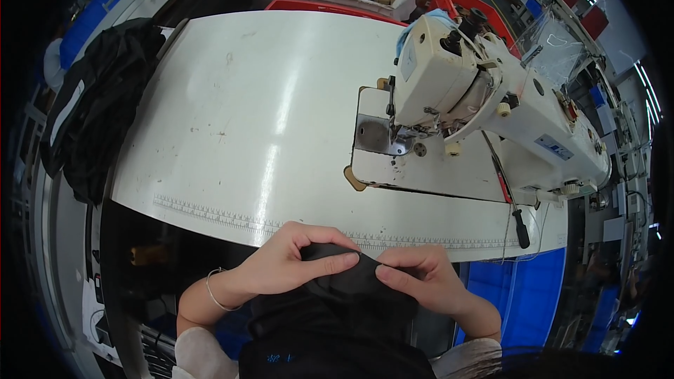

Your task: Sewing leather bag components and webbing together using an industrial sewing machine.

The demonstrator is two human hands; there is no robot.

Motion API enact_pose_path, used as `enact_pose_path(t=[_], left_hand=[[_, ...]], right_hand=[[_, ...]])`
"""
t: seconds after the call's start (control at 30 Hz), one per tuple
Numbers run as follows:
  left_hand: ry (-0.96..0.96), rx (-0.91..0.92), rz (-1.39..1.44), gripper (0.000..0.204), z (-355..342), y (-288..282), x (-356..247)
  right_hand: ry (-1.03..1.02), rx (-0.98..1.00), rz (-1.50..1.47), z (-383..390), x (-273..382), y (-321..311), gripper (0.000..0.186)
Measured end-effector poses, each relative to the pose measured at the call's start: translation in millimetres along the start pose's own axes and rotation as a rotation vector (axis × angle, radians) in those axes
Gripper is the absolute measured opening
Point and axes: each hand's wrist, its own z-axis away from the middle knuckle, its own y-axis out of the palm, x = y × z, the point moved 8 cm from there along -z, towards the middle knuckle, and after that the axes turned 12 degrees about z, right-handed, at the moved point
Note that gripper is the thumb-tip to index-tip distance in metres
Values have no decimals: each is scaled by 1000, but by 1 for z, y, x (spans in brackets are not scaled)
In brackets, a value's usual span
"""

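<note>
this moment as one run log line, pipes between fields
left hand: pinching black fabric | right hand: pinching same fabric | fabric: at near edge of white table | sewing machine: on table, right side

From here the cloth [366,284] looks matt to me, the table [232,105] smooth and glossy, the machine [435,70] smooth with a shiny metal plate [372,133], the bracelet [209,288] polished metal, the bin [516,288] plastic.

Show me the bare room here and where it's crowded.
The widest bare patch of tabletop lies between the black cloth on the left and the sewing machine, beyond the ruler strip. The right side is crowded by the machine and a black-handled tool; at the near edge, the left hand and right hand hold black fabric.
</note>
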Motion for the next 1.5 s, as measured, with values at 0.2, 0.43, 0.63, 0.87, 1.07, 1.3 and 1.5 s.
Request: enact_pose_path(t=[0.2,0.43,0.63,0.87,1.07,1.3,1.5], left_hand=[[-34,-71,3,18,2,-10,2],[98,-231,-118,12,3,-33,-33],[33,-267,-361,14,-15,-60,-46],[102,-272,-430,19,-58,-84,-32],[32,-356,-304,20,-70,-105,-14],[610,-206,-1093,20,-45,-54,-61],[282,476,-645,22,-13,-4,-37]], right_hand=[[-164,-44,276,-2,12,-3,22],[-110,-172,377,-4,8,-5,50],[-65,-136,150,-18,-3,0,48],[-85,-275,125,-41,-18,-18,43],[-689,-388,1026,-4,42,19,32],[-496,-183,693,-11,17,21,19],[-421,-80,530,-13,21,12,13]])
